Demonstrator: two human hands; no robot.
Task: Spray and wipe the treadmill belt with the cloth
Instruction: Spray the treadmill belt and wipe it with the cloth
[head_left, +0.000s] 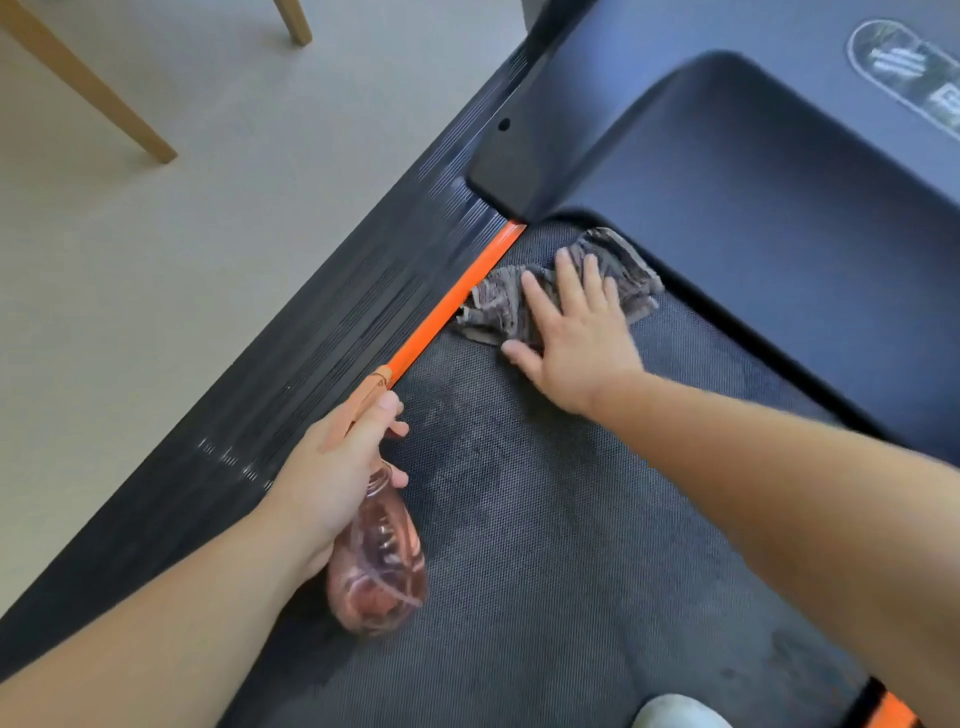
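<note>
- Grey striped cloth (493, 306) lies crumpled on the treadmill belt (571, 545), at its front end beside the orange strip (452, 306) and just below the dark motor cover (753, 182).
- Right hand (576, 343) presses it flat, fingers (566, 275) straight and spread.
- Left hand (327, 478) grips a pink spray bottle (379, 566) (nozzle pointing toward the cloth), fingers curled round its neck, over the belt's left edge.

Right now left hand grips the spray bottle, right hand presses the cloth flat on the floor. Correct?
No. Head view: the right hand presses the cloth flat on the treadmill belt, not the floor. The left hand does grip the spray bottle.
</note>
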